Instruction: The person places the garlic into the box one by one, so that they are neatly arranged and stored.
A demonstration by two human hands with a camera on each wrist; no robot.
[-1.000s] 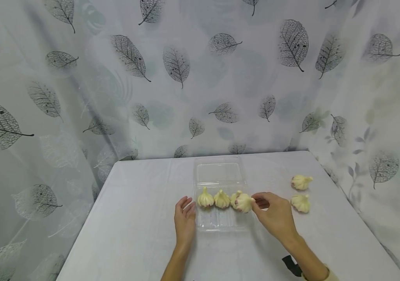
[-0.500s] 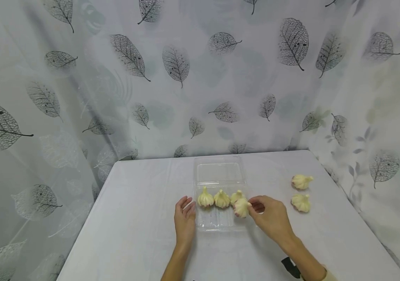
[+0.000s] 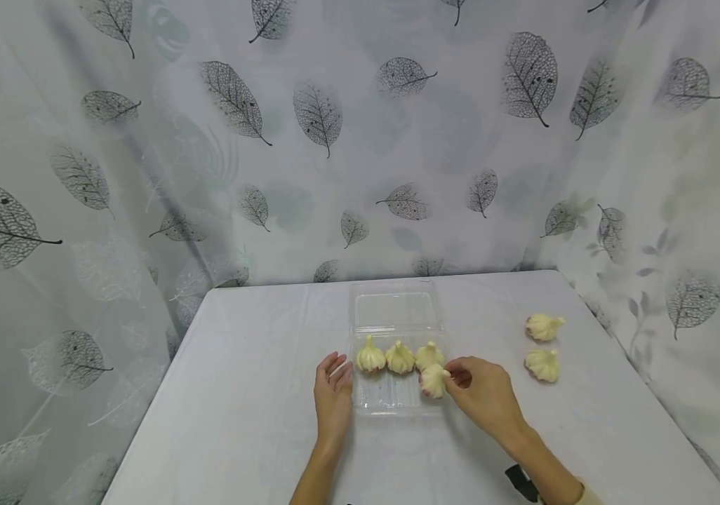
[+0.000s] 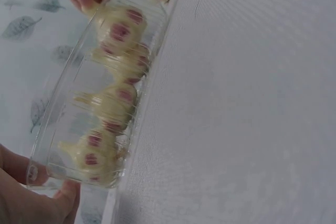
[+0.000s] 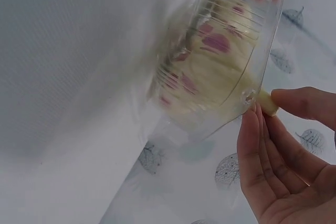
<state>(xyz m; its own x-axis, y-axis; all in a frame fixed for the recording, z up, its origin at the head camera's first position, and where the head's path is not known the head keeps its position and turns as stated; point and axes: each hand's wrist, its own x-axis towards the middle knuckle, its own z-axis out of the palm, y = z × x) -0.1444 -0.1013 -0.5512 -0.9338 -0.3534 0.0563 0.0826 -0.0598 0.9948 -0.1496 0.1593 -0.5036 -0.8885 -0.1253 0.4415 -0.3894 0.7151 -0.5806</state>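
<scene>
A clear plastic clamshell box (image 3: 391, 403) lies open on the white table. Three garlic bulbs stand in a row along its back: a left bulb (image 3: 370, 356), a middle bulb (image 3: 400, 358) and a right bulb (image 3: 429, 355). My right hand (image 3: 489, 396) pinches the stem of another garlic bulb (image 3: 433, 381), low inside the box's front right corner. In the right wrist view, that bulb (image 5: 210, 72) shows through the plastic wall. At the left side, my left hand (image 3: 332, 400) holds the box's rim between thumb and fingers (image 4: 65, 200).
Two more garlic bulbs lie on the table to the right, a far one (image 3: 544, 327) and a near one (image 3: 542, 365). The box's lid (image 3: 394, 308) is folded back, away from me. A leaf-print curtain (image 3: 360, 175) surrounds the table (image 3: 259, 393).
My right hand has brought the pinched garlic bulb a little left and toward me, down into the box's front right corner. The left hand has stayed at the rim.
</scene>
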